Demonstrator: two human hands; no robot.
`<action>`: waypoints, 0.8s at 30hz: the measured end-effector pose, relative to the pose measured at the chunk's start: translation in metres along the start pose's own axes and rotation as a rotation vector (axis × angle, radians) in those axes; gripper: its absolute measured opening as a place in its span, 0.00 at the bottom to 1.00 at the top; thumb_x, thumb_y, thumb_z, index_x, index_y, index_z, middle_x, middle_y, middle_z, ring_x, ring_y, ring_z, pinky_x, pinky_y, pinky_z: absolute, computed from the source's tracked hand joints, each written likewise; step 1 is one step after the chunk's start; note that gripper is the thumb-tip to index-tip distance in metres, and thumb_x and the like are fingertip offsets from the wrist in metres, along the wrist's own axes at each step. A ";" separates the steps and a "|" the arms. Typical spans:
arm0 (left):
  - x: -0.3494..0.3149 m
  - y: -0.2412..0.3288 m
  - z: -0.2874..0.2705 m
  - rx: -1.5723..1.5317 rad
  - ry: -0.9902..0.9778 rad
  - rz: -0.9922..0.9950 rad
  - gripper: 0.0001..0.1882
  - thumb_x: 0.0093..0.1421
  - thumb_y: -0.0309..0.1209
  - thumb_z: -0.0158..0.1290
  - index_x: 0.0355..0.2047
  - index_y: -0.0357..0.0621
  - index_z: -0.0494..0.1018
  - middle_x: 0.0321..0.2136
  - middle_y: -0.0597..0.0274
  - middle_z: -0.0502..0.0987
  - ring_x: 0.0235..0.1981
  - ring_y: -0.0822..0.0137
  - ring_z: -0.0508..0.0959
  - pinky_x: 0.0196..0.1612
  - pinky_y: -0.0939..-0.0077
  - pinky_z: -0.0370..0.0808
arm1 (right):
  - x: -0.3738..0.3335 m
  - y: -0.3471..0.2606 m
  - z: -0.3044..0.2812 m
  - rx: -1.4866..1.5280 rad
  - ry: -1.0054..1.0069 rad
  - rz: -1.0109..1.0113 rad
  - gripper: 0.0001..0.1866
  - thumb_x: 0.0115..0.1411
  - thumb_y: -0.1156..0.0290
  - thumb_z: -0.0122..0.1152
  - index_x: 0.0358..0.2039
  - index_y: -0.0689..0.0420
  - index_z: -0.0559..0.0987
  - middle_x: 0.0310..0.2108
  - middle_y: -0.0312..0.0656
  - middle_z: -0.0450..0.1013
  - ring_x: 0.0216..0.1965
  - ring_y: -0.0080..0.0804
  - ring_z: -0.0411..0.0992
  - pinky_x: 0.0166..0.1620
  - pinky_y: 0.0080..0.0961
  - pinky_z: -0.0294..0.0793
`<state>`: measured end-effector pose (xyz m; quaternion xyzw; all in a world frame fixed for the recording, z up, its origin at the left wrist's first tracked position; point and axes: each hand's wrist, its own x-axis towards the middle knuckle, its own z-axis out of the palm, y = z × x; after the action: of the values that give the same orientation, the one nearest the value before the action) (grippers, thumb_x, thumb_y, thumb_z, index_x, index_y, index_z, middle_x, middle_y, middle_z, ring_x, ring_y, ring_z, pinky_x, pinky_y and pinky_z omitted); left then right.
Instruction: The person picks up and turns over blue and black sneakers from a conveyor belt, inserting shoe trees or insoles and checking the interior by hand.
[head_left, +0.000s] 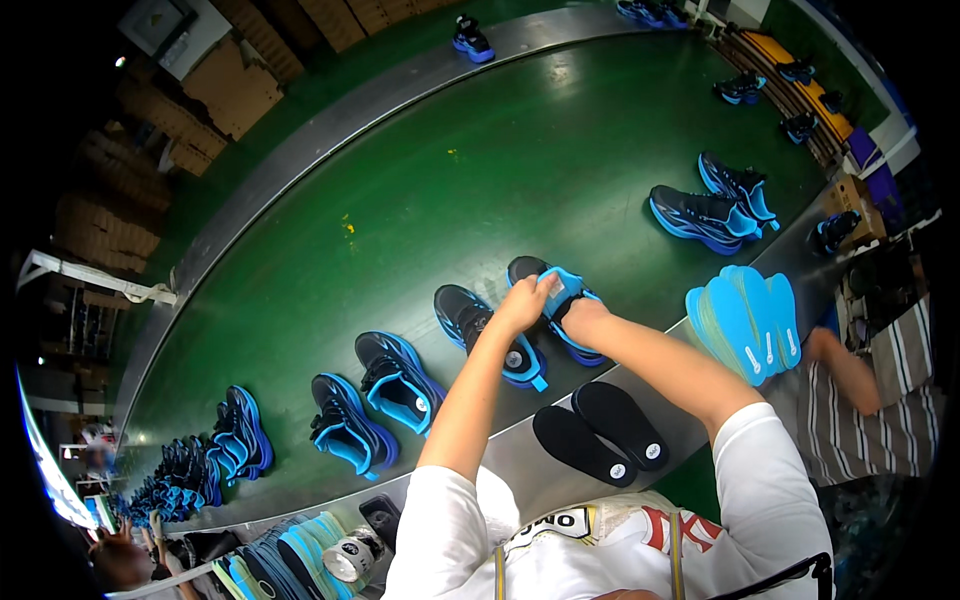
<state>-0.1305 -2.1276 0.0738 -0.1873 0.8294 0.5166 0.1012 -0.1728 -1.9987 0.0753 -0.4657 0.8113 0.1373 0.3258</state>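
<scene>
— Holding what, exactly?

— My left hand (527, 298) is closed on the top of a black and blue shoe (553, 300), fingers curled over its opening. My right hand (583, 315) is on the same shoe, at its side. How far the right fingers are closed I cannot tell, because the wrist hides them.

— Where is this shoe?

— It stands on the green conveyor belt (480, 170), near the edge close to me. Just beside it, on my left, is its partner shoe (487, 322), almost touching my left forearm.

— And around that?

— Further to my left on the belt there is another pair (375, 405), and then a long row of same shoes (190, 465) going away. To my right, one more pair (715, 205) lies well apart from my hands. On the metal rim (520, 450) in front of me lie two black insoles (600, 430), side by side. A stack of blue insoles (748, 320) stands at my right, near another person's arm (845, 365) and striped clothing.
</scene>
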 end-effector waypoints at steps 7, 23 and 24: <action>0.005 -0.003 0.001 -0.040 0.034 0.026 0.26 0.54 0.46 0.41 0.32 0.27 0.65 0.30 0.35 0.70 0.36 0.45 0.70 0.38 0.64 0.65 | 0.011 0.000 0.004 -0.204 -0.062 -0.017 0.14 0.50 0.70 0.45 0.36 0.60 0.74 0.40 0.46 0.68 0.43 0.41 0.66 0.45 0.28 0.64; -0.007 0.013 0.014 0.671 0.253 0.499 0.19 0.40 0.29 0.55 0.30 0.38 0.61 0.29 0.53 0.64 0.27 0.55 0.71 0.28 0.65 0.70 | -0.043 0.014 -0.012 -0.084 -0.194 -0.296 0.23 0.50 0.59 0.35 0.22 0.64 0.74 0.21 0.49 0.70 0.34 0.35 0.68 0.58 0.32 0.38; -0.005 0.014 0.013 0.665 0.243 0.472 0.19 0.39 0.29 0.56 0.30 0.38 0.60 0.29 0.52 0.64 0.27 0.55 0.71 0.28 0.65 0.70 | -0.043 0.012 -0.010 -0.092 -0.160 -0.289 0.23 0.50 0.58 0.34 0.22 0.64 0.74 0.20 0.50 0.70 0.34 0.36 0.68 0.59 0.33 0.37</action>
<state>-0.1316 -2.1092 0.0812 -0.0091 0.9769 0.2040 -0.0632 -0.1720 -1.9688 0.1101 -0.5796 0.7002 0.1624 0.3840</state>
